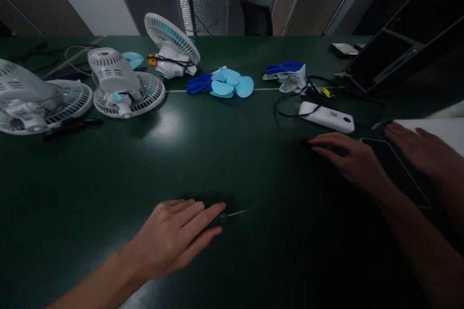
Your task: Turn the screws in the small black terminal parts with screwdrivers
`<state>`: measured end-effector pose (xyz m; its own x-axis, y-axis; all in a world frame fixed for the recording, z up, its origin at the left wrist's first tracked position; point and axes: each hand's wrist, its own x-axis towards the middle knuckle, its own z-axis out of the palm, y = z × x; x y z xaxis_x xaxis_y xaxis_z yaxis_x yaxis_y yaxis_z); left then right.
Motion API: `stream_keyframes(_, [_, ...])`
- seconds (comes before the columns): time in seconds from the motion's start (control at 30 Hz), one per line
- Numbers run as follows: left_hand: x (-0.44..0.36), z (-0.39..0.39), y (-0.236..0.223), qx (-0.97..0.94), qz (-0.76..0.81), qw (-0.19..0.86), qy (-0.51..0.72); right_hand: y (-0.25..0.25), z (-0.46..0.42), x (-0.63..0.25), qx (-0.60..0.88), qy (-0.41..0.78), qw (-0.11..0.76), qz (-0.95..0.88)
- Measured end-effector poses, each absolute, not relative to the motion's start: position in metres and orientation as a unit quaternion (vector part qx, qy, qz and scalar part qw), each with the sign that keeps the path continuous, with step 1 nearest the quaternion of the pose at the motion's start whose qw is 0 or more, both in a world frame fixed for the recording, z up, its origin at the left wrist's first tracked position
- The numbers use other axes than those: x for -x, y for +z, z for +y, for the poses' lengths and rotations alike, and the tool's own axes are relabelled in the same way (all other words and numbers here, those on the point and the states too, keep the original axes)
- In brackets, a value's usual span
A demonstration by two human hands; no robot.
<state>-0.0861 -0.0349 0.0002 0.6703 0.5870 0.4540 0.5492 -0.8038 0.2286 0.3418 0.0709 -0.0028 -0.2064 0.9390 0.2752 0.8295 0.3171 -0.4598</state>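
Note:
My left hand (177, 234) lies low over the green table, its fingers round the handle of a screwdriver (237, 213). The thin metal shaft points right, and most of the handle is hidden under my fingers. Farther right, my right hand (350, 161) pinches a small dark object (305, 142) at the tabletop, too dim to name. A black phone-like slab with a pale edge (395, 169) lies partly behind my right forearm. Just beyond my right hand is a white power strip (326, 117) with a black cable.
Another person's hand (424, 149) rests at the right edge, near white paper (449, 130). White fans (126, 91) stand at the left and back. Light blue fan blades (232, 83) lie on blue gloves (198, 83). More gloves (290, 75) lie beside a black cabinet (395, 53).

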Motion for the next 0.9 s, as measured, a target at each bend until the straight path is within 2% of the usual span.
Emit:
stream_keyframes(0.3, [0.087, -0.036, 0.0, -0.913, 0.316, 0.047, 0.253, -0.004, 0.069, -0.316, 0.65, 0.101, 0.32, -0.682])
stream_keyframes(0.9, [0.086, -0.035, 0.0, -0.913, 0.321, 0.038, 0.248, -0.015, 0.073, -0.314, 0.672, 0.129, 0.336, -0.648])
